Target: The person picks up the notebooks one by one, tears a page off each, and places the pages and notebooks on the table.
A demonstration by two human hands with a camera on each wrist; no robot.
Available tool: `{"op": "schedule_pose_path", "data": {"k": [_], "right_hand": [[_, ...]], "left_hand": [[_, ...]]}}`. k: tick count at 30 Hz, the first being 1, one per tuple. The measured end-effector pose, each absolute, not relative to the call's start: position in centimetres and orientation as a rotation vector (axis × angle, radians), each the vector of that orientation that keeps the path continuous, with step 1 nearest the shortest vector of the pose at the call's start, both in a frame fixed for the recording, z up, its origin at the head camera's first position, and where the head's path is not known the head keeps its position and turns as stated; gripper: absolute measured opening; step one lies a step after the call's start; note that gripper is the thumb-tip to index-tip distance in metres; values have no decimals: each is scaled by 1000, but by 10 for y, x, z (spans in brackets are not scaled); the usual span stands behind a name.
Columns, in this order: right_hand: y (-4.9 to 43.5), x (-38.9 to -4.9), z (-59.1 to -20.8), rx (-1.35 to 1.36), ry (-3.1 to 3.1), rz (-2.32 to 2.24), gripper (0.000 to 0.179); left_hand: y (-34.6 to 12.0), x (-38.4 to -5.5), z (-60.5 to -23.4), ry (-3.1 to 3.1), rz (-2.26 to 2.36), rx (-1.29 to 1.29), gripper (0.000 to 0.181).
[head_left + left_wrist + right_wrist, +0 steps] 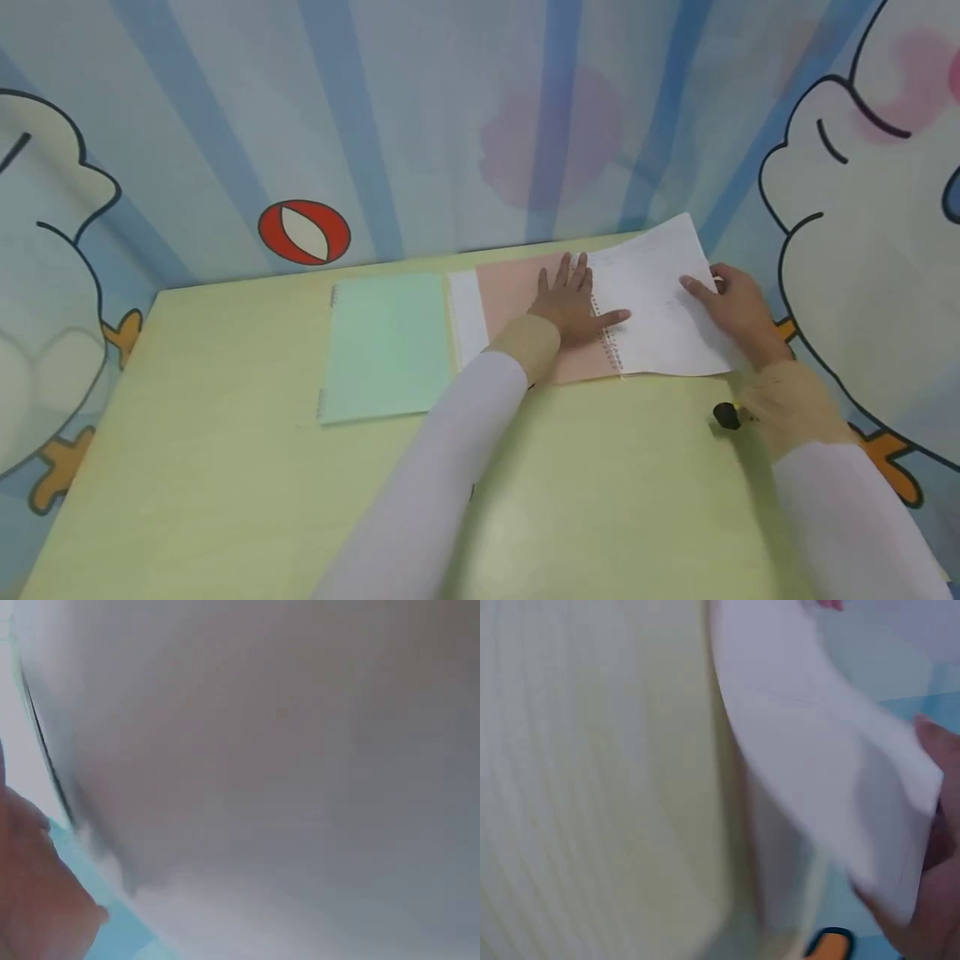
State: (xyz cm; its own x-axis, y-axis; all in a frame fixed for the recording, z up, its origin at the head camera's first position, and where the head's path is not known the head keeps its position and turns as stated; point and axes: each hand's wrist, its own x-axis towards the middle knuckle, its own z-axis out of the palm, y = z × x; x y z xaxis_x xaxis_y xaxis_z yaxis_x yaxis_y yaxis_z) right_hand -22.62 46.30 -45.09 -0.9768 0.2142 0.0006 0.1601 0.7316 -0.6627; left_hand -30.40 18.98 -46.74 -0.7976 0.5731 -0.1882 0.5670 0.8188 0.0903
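A spiral notebook lies opened, with a pink cover (pixel 510 287) on its left side and a white page (pixel 652 292) on its right. My left hand (pixel 566 310) rests across the binding, fingers spread over the pink side and thumb reaching onto the white page. At the page's right edge, my right hand (pixel 738 312) pinches the paper between thumb and fingers. The right wrist view shows this white page (pixel 810 742) curving up off the table, held by the hand (pixel 945 825). The left wrist view is mostly blurred pale surface, with part of a hand (pixel 37 885) at lower left.
A mint-green notebook (pixel 388 346) lies left of the opened one, with a white sheet (pixel 467 312) between them. A small black object (pixel 726 415) is near the right forearm on the pale yellow table (pixel 225 467). Printed curtains (pixel 435 125) stand behind and beside the table.
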Motion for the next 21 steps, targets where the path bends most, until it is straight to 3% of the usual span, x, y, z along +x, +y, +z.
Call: {"op": "schedule_pose_path", "data": {"k": [10, 17, 21], "right_hand": [[457, -186, -438, -279, -2832, 1156, 63], [439, -151, -458, -441, -2692, 897, 51], [434, -138, -459, -457, -2739, 883, 53]], "left_hand": [[175, -258, -439, 2670, 23, 1010, 118], [182, -263, -462, 2662, -16, 913, 111], [171, -254, -450, 2654, 27, 924, 110]]}}
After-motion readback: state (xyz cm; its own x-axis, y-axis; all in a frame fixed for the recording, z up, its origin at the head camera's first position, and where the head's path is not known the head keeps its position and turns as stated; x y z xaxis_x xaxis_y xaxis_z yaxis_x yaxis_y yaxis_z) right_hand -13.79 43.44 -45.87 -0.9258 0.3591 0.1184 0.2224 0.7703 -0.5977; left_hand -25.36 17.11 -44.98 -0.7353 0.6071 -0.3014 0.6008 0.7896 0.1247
